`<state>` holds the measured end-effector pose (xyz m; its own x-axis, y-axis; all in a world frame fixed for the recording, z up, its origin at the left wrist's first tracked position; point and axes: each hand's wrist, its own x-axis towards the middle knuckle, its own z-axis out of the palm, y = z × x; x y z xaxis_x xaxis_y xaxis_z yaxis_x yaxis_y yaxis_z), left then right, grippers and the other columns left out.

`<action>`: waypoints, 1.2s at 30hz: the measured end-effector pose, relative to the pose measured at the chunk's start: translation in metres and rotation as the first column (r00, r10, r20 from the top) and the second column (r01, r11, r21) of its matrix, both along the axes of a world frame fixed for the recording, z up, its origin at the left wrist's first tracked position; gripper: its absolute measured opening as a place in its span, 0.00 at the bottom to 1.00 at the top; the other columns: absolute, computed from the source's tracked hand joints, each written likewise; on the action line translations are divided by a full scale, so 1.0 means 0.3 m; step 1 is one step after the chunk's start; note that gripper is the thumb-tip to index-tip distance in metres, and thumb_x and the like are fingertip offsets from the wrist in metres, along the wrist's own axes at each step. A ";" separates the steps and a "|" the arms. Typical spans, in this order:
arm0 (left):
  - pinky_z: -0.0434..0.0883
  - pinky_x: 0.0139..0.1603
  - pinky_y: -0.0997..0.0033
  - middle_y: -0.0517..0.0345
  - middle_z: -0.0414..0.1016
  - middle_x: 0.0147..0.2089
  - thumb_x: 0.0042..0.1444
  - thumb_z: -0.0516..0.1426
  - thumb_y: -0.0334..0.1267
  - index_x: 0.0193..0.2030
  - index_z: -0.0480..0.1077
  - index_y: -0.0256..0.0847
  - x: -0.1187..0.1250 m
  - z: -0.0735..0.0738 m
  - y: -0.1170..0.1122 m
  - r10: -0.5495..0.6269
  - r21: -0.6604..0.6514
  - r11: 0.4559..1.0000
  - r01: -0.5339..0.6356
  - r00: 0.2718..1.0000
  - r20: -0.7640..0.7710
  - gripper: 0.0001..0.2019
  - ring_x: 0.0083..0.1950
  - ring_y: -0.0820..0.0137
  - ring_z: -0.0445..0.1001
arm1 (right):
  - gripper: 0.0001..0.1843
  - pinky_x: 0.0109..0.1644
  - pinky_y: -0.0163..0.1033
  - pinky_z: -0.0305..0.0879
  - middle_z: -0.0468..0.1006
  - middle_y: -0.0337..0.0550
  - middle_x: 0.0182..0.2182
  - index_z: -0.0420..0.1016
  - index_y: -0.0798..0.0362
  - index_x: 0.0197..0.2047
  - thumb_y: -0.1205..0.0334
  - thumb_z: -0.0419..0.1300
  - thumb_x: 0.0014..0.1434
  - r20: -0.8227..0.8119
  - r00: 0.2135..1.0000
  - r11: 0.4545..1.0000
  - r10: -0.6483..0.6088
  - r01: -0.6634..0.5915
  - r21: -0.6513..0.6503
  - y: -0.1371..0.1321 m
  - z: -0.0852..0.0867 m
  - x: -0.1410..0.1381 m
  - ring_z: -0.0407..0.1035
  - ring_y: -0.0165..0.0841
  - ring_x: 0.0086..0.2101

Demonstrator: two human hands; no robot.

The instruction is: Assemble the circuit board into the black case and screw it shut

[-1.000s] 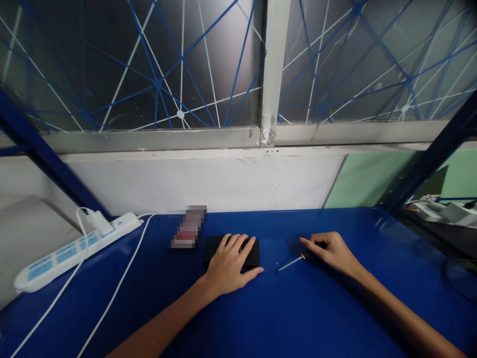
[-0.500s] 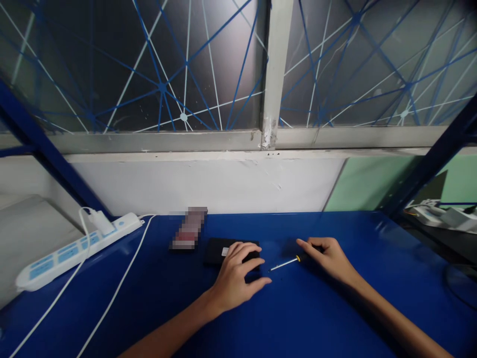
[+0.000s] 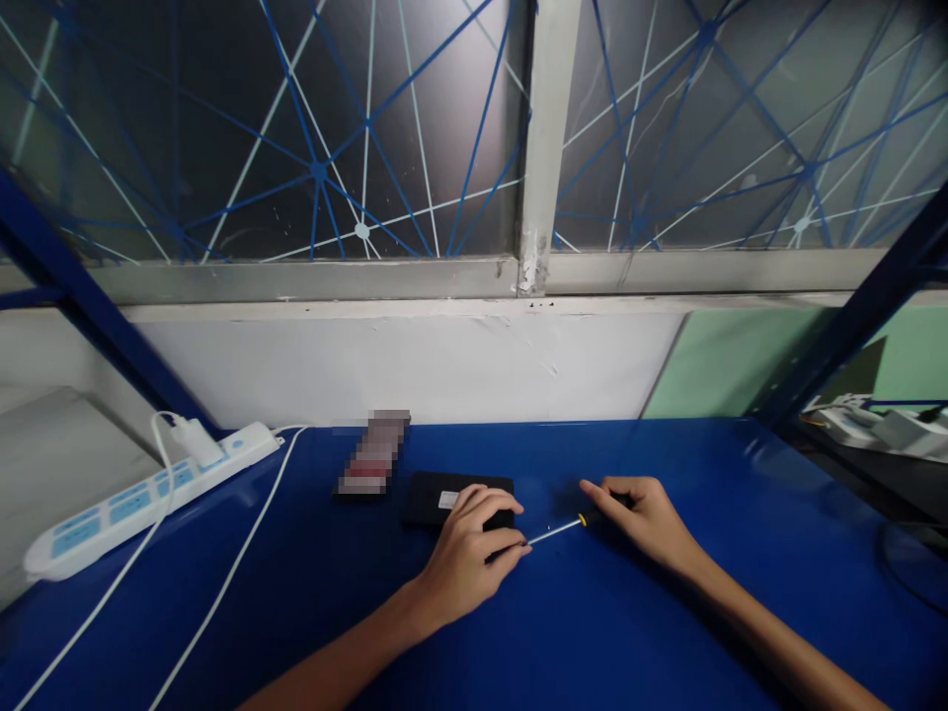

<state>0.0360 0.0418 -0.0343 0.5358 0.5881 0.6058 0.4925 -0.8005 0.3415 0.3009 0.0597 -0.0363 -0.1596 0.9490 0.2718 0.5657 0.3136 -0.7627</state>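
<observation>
A screwdriver (image 3: 557,531) with a bright metal shaft, a yellow collar and a dark handle is gripped by my right hand (image 3: 643,513), its shaft pointing left. At the tip of that shaft, the thumb and forefinger of my left hand (image 3: 474,548) are pinched together. Whatever lies between those fingertips is too small and covered to make out. Behind my left hand a flat black case (image 3: 426,499) with a small white label (image 3: 448,500) lies on the blue table (image 3: 563,642); the hand hides part of its right side.
A blurred-out flat phone-like object (image 3: 372,454) lies left of the black case. Further left, a white power strip (image 3: 152,499) holds a plugged-in charger (image 3: 198,441), and white cables run toward the front. A wall and window frame (image 3: 333,281) bound the table's back.
My left thumb and forefinger have closed together at the screwdriver's tip. My right hand has shifted slightly left with the screwdriver. The black case stays in place.
</observation>
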 end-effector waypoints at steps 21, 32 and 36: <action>0.68 0.53 0.49 0.49 0.75 0.47 0.64 0.55 0.34 0.40 0.78 0.42 0.002 0.010 -0.002 -0.032 0.048 0.998 0.037 0.994 -0.107 0.09 0.53 0.58 0.70 | 0.30 0.24 0.35 0.44 0.52 0.33 0.16 0.54 0.52 0.16 0.43 0.51 0.63 0.088 0.995 0.994 -0.051 0.042 0.104 -0.014 0.027 -0.012 0.48 0.26 0.19; 0.65 0.58 0.47 0.48 0.74 0.50 0.62 0.58 0.43 0.49 0.74 0.41 0.001 0.001 -0.003 0.005 0.084 0.996 0.008 0.988 -0.156 0.12 0.55 0.57 0.70 | 0.29 0.25 0.35 0.47 0.56 0.33 0.15 0.58 0.53 0.16 0.46 0.52 0.64 0.112 0.992 0.984 -0.055 0.034 0.176 -0.032 0.045 -0.017 0.51 0.26 0.19; 0.58 0.63 0.42 0.43 0.72 0.55 0.56 0.62 0.51 0.61 0.65 0.38 -0.016 -0.002 0.008 0.110 0.159 0.984 -0.076 0.970 -0.218 0.30 0.58 0.52 0.68 | 0.30 0.24 0.35 0.45 0.53 0.33 0.15 0.56 0.52 0.15 0.44 0.52 0.63 0.083 0.993 0.990 -0.081 0.070 0.121 -0.021 0.035 -0.006 0.49 0.26 0.19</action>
